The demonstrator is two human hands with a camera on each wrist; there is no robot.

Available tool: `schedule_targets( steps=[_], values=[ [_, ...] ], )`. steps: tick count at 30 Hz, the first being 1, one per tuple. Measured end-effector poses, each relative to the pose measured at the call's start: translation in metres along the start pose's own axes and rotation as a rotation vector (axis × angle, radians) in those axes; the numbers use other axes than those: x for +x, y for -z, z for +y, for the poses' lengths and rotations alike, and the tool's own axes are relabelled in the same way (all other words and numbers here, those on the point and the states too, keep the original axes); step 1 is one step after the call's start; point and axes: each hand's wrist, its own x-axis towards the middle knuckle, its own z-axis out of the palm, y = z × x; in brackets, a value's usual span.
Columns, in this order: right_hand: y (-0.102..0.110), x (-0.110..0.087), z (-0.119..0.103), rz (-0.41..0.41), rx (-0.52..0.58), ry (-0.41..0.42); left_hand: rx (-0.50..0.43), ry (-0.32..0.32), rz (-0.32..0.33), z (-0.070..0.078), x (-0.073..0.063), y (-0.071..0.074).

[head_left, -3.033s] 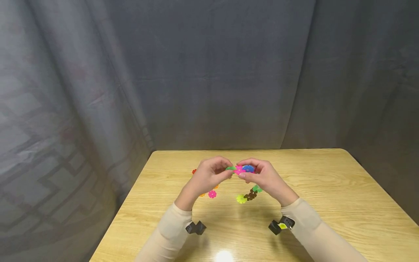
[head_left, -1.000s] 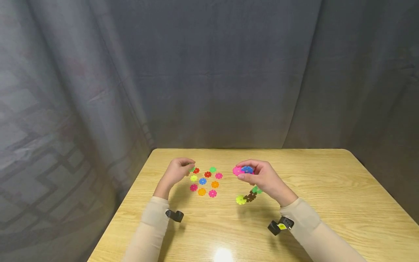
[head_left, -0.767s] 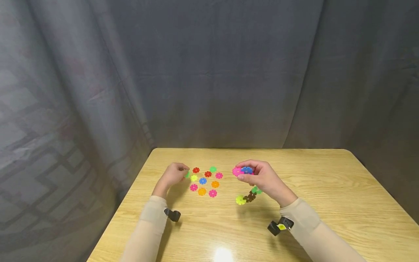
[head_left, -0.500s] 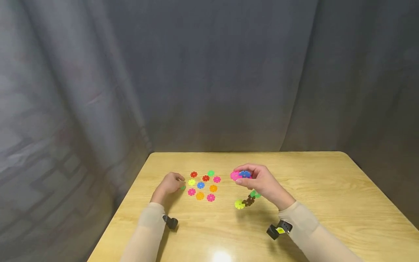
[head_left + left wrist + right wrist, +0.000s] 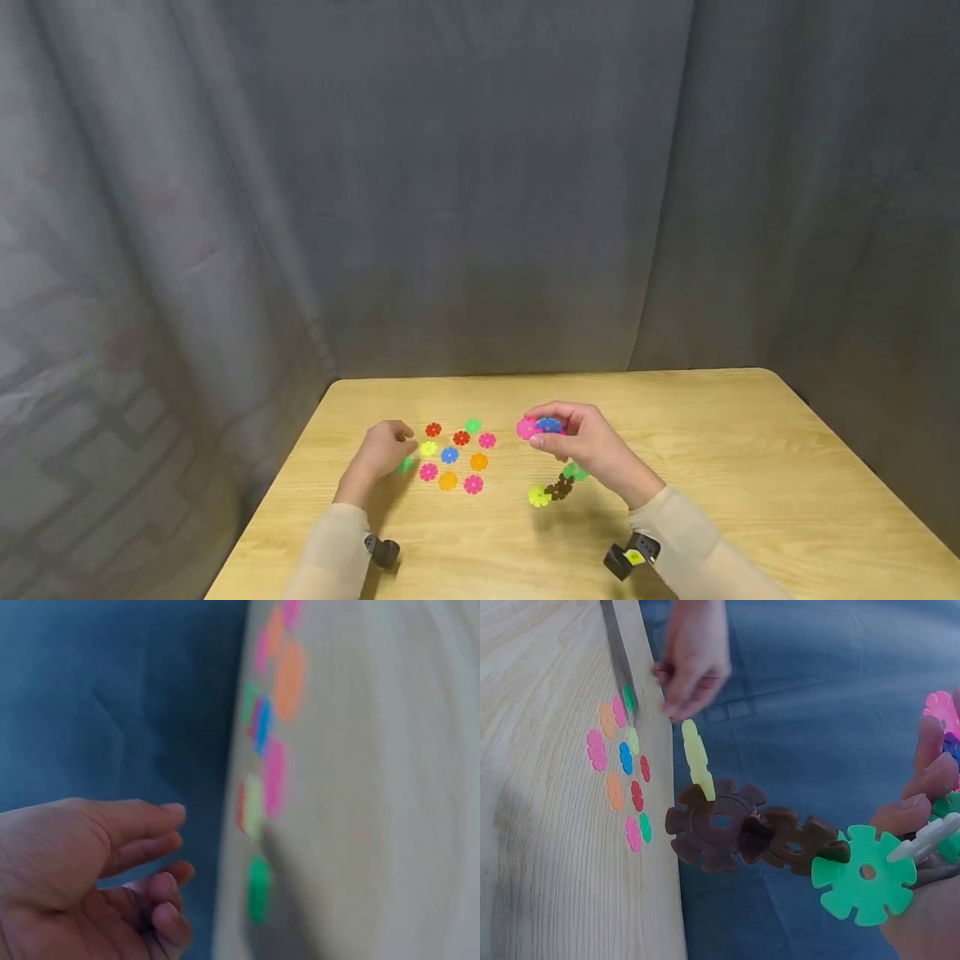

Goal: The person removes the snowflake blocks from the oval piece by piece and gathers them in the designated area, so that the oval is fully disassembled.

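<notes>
My right hand (image 5: 600,446) grips a chain of slotted, flower-shaped plastic discs, raised over the table. At its upper end, a pink disc (image 5: 528,429) and a blue disc (image 5: 550,426) show by the fingertips. Below the hand hang a green disc (image 5: 840,879), two brown discs (image 5: 686,825) and a yellow disc (image 5: 696,754). A whitish disc (image 5: 930,834), seen edge-on, joins the chain near the palm, and the fingers hide part of it. My left hand (image 5: 381,452) holds nothing, its fingers loosely bent above a loose green disc (image 5: 405,464) on the table.
Several loose discs lie flat between the hands: two red, among them one red disc (image 5: 433,430), a blue disc (image 5: 449,455), an orange disc (image 5: 447,481), pink ones, a yellow and a green. Grey curtains (image 5: 480,208) hang behind the wooden table (image 5: 712,467).
The left hand has gone from the chain's pink end to the left with a green disc and let it go on the table. The right hand still holds the chain; the view has tilted up.
</notes>
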Motion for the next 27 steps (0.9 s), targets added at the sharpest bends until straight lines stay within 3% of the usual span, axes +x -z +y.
schedule_targets(
  steps=[3, 8, 13, 16, 21, 27],
  values=[
    [0.000, 0.001, 0.001, -0.005, -0.012, 0.014, -0.050, -0.102, 0.054, 0.026, -0.004, 0.001],
    [0.001, 0.002, 0.003, -0.012, -0.008, 0.012, -0.154, -0.313, 0.100, 0.085, -0.022, 0.006],
    [0.003, 0.001, 0.006, -0.015, -0.006, 0.022, -0.240, -0.577, 0.046, 0.139, -0.040, 0.002],
    [0.005, 0.002, 0.006, -0.016, -0.006, 0.045, -0.274, -0.686, -0.014, 0.162, -0.045, -0.005],
    [0.007, 0.001, 0.007, 0.018, 0.017, 0.043, -0.275, -0.748, -0.020, 0.179, -0.047, -0.015],
    [0.007, 0.000, 0.007, 0.058, 0.127, 0.024, -0.258, -0.750, -0.012, 0.182, -0.044, -0.021]
  ],
)
